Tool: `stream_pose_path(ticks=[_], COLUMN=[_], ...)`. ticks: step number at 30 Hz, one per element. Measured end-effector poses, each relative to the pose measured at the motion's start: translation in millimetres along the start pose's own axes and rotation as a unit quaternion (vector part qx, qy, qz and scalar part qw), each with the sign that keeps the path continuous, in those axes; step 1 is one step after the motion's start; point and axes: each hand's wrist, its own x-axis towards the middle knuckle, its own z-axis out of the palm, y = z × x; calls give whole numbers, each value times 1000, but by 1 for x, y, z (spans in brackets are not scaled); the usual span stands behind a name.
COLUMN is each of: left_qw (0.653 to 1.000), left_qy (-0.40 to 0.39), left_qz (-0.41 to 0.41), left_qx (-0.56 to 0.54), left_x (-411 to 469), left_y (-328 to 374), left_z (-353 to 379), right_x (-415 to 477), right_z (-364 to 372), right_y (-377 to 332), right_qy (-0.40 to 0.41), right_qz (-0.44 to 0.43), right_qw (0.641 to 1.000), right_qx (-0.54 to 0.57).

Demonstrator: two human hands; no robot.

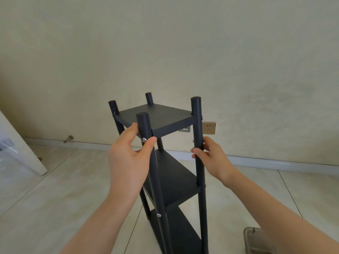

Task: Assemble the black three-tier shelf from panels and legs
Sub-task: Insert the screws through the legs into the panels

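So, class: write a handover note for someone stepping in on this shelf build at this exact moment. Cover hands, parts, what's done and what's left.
Left hand: grips the near-left leg just under the top panel, thumb by a silver bolt.
Right hand: grips the near-right leg.
Shelf: upright on the tiled floor.
Done: three panels sit on four legs.
Left: probably check the bolts; their tightness cannot be told from here.

Four black round metal legs (196, 110); three black flat rectangular panels (156, 116). Two bare hands of mine: one left hand (128, 158), one right hand (211, 158). Two silver bolt heads (144, 139) on my nearest leg. One brass-coloured wall socket (209, 128); one metal door stopper (68, 138); one translucent grey container (255, 241).
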Motion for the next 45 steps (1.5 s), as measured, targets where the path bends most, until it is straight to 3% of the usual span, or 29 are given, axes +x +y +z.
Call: stream_pose_path(ticks=[7,18,31,35,38,43,45], left_qw=[999,994,982,982,980,957,953], left_qy=[-14,-78,-117,-118,-115,-241,-252], left_qz=[42,38,80,38,-37,-153,-165], left_qx=[-4,-69,-123,-144,-157,-50,-24], left_x=[0,12,-31,-44,-49,-76,-76], left_y=[-8,-10,-31,-34,-40,-69,-77], left_z=[-6,19,22,18,17,28,27], right_x=[-7,-20,-77,-88,-94,-102,-103], right_z=[9,-26,-59,-58,-59,-63,-65], right_y=[14,20,54,55,53,52,50], right_qy=[40,65,9,-19,-25,-42,-43], right_qz=[-20,-21,-29,-38,-50,-42,-46], right_qw=[999,998,996,995,994,995,996], right_qx=[-18,-1,-83,-92,-97,-85,-68])
